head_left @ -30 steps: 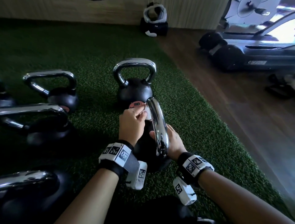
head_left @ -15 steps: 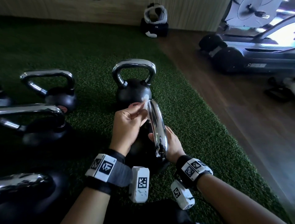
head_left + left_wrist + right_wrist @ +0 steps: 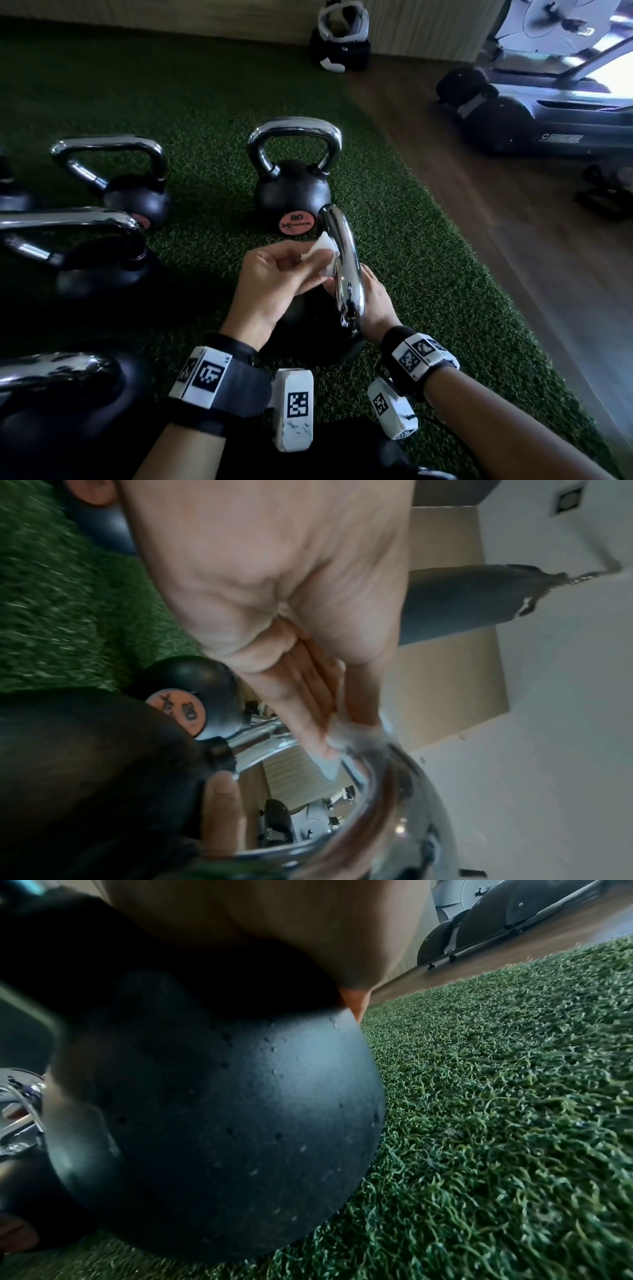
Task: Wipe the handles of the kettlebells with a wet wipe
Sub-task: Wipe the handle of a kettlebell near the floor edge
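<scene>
The near black kettlebell [image 3: 301, 320] stands on green turf, its chrome handle [image 3: 347, 267] edge-on to me. My left hand [image 3: 270, 284] pinches a white wet wipe [image 3: 322, 248] and presses it against the left side of the handle's far half. In the left wrist view the wipe [image 3: 346, 731] sits at the fingertips against the chrome handle [image 3: 394, 804]. My right hand [image 3: 375, 301] grips the kettlebell from the right, behind the handle, with a finger [image 3: 222, 804] on the black body. The right wrist view shows the palm [image 3: 274, 920] over the ball [image 3: 222, 1110].
A second kettlebell [image 3: 294, 192] with a pink "20" label stands just beyond. More kettlebells [image 3: 137, 195] [image 3: 85, 250] [image 3: 51, 394] crowd the left. The turf [image 3: 428, 257] ends at a wooden floor [image 3: 513, 222] on the right, with a treadmill [image 3: 548, 113] beyond. A bag [image 3: 342, 34] sits at the wall.
My left hand has slid the wipe from the handle's far end back toward me and turned, so more of the wipe shows. The right hand has stayed on the kettlebell.
</scene>
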A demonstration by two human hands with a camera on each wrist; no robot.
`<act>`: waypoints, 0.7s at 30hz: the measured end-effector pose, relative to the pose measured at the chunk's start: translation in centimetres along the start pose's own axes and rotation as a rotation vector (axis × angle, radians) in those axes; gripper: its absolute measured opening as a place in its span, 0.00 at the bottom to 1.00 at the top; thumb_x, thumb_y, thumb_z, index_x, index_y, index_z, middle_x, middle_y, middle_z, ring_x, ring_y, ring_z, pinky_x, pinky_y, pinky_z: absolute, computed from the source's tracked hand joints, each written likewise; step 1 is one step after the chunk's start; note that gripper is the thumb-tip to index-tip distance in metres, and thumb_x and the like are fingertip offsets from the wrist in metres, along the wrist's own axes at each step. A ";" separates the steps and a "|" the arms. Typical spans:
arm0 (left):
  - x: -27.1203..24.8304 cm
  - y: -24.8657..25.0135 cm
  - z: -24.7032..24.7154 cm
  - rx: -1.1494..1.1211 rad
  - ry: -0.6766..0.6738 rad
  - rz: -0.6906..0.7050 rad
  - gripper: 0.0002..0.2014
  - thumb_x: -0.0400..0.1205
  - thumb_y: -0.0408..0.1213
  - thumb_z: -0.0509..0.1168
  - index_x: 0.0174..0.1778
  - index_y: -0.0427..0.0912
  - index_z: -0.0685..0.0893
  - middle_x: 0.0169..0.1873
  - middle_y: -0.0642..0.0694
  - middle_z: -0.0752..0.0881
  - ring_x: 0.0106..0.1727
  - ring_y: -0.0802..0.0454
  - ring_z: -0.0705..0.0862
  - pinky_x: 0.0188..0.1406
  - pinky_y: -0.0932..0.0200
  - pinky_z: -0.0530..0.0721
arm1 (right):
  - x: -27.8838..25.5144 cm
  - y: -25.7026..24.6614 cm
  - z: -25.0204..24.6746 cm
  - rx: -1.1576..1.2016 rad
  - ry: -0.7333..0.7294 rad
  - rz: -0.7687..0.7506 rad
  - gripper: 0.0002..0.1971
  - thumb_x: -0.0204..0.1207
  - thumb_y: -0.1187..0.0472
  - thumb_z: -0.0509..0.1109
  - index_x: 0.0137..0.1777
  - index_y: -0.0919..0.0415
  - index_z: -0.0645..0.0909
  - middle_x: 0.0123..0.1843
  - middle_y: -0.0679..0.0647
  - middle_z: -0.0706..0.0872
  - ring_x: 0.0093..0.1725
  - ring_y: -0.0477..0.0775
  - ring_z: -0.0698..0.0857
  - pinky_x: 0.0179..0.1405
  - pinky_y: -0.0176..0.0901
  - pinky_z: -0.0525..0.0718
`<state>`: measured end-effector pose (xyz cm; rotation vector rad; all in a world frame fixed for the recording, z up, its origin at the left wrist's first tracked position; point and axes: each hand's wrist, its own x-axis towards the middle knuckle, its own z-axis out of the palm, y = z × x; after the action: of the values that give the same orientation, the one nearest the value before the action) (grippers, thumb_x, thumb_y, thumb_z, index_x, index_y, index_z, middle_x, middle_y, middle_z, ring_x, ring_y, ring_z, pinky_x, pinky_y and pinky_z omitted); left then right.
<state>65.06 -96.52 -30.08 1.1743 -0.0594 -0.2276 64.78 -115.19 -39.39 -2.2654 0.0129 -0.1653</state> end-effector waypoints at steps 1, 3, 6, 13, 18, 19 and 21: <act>-0.5 -0.1 -0.3 0.015 -0.044 -0.024 0.06 0.68 0.32 0.78 0.40 0.38 0.94 0.38 0.39 0.94 0.38 0.49 0.94 0.41 0.60 0.93 | -0.1 -0.2 -0.1 0.001 -0.011 -0.003 0.37 0.71 0.37 0.63 0.75 0.59 0.80 0.66 0.54 0.83 0.62 0.51 0.82 0.67 0.51 0.81; -1.6 -0.6 -1.2 0.090 -0.126 -0.021 0.06 0.66 0.30 0.79 0.37 0.38 0.92 0.35 0.42 0.94 0.36 0.51 0.93 0.39 0.62 0.92 | -0.2 -0.3 -0.3 0.001 -0.023 -0.001 0.42 0.66 0.35 0.59 0.76 0.61 0.79 0.67 0.56 0.82 0.61 0.50 0.79 0.66 0.50 0.80; -2.9 -1.2 -2.2 0.253 -0.175 0.101 0.08 0.65 0.30 0.82 0.36 0.42 0.93 0.36 0.45 0.94 0.37 0.52 0.93 0.40 0.63 0.91 | -0.1 0.2 -0.3 0.013 -0.036 -0.005 0.41 0.67 0.35 0.62 0.77 0.60 0.78 0.69 0.57 0.82 0.66 0.55 0.81 0.68 0.51 0.79; -4.2 -1.5 -2.9 0.484 -0.261 0.196 0.08 0.68 0.36 0.84 0.42 0.46 0.96 0.41 0.49 0.96 0.45 0.49 0.95 0.50 0.53 0.93 | 0.4 1.1 0.5 -0.034 0.013 0.013 0.24 0.77 0.51 0.80 0.72 0.53 0.82 0.66 0.47 0.83 0.65 0.50 0.84 0.68 0.54 0.83; -4.7 -2.8 -3.0 0.770 -0.158 0.291 0.08 0.71 0.37 0.85 0.45 0.47 0.97 0.43 0.64 0.94 0.46 0.64 0.94 0.51 0.59 0.92 | 0.5 1.5 0.5 -0.025 -0.015 0.018 0.24 0.77 0.54 0.79 0.73 0.53 0.82 0.69 0.47 0.82 0.68 0.50 0.82 0.70 0.57 0.82; -4.9 -3.2 -3.0 0.789 -0.137 0.301 0.08 0.72 0.38 0.84 0.46 0.47 0.97 0.44 0.65 0.94 0.46 0.65 0.93 0.50 0.58 0.92 | 0.5 1.5 0.5 -0.016 -0.018 0.022 0.25 0.76 0.55 0.80 0.73 0.53 0.82 0.69 0.47 0.82 0.69 0.50 0.82 0.71 0.57 0.81; -4.9 -3.4 -3.1 0.815 -0.128 0.308 0.07 0.74 0.39 0.83 0.46 0.49 0.97 0.44 0.68 0.93 0.47 0.68 0.93 0.49 0.61 0.92 | 0.5 1.3 0.4 -0.001 -0.032 0.015 0.26 0.76 0.55 0.80 0.74 0.53 0.81 0.70 0.48 0.82 0.70 0.51 0.82 0.72 0.58 0.81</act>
<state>60.26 -93.92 -34.11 1.9341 -0.4776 0.0070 65.33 -115.78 -40.57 -2.2683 0.0132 -0.1214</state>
